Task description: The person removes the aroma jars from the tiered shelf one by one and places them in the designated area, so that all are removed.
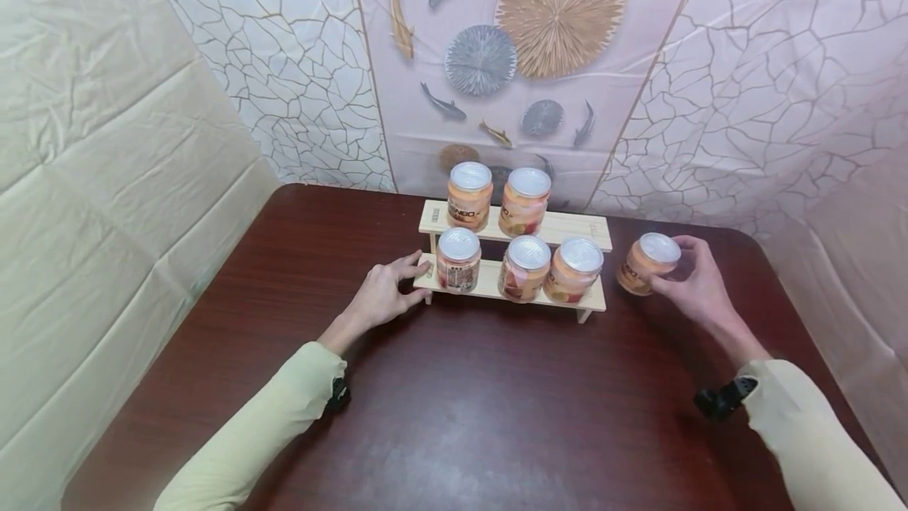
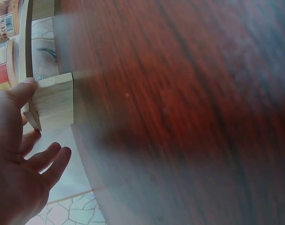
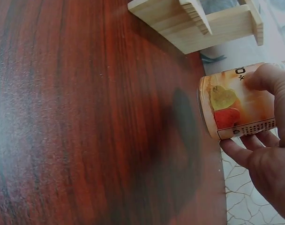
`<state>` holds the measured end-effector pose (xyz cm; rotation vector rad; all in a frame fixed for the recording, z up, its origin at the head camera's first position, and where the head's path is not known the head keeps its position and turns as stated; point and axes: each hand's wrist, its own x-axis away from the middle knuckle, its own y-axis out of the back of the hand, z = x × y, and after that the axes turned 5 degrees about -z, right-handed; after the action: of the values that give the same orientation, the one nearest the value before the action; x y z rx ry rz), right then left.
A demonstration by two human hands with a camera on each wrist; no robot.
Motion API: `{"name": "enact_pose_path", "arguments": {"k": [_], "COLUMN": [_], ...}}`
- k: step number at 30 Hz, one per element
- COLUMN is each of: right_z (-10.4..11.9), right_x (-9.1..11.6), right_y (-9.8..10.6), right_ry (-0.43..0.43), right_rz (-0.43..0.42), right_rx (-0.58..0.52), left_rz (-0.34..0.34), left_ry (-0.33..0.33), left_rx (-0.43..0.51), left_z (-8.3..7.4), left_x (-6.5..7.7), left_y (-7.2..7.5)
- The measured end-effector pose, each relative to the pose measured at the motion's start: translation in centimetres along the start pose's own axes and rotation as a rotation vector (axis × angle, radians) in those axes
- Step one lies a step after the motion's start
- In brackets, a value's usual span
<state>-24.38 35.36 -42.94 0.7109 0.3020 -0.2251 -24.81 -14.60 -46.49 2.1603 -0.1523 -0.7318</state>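
Pale wood forms the two-step rack (image 1: 489,281) that I take as my landmark on the remote feed; it stands on a dark red-brown tabletop (image 1: 440,416). At the rack's left end I see the person's left hand (image 1: 379,294), thumb and forefinger pinching the tip of the lower step while the other fingers reach loosely past it, as the left wrist camera shows me. To the right of the rack, and apart from it, the right hand (image 1: 698,284) holds an orange-labelled jar (image 1: 638,265) with its lid uppermost, thumb in front and fingers curled behind, set about as wide as the jar itself. My right wrist view picks out yellow and red fruit pictures on that label; the base looks raised just off the tabletop near a dark shadow, though from so slanted an angle I can't be certain of the gap. On the rack I count five more jars with silvery lids. Its upper step carries an upper left jar (image 1: 469,202) and an upper right jar (image 1: 523,207) side by side. Its lower step carries a jar with fine print (image 1: 458,270) near the left end, then, past a gap, a middle jar (image 1: 523,276) and an end jar (image 1: 570,278) close together. Behind the rack I see a pale cloth (image 1: 426,6) printed with fish and round, ribbed discs.
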Motion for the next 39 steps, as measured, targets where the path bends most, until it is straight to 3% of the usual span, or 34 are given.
{"name": "enact_pose_path", "arguments": {"k": [11,39], "right_z": [-0.2,-1.3], "right_x": [0.1,0.1], "right_y": [-1.1,-1.4], "right_ry": [-0.032,-0.057], "right_rz": [0.015,0.056], "right_rx": [-0.059,-0.065], "left_rz": [-0.005,-0.016], "left_ry": [-0.003,-0.003], "left_rx": [-0.006,0.001], "left_z": [0.1,0.1], "left_x": [0.0,0.1], "left_y": [-0.1,-0.2]}}
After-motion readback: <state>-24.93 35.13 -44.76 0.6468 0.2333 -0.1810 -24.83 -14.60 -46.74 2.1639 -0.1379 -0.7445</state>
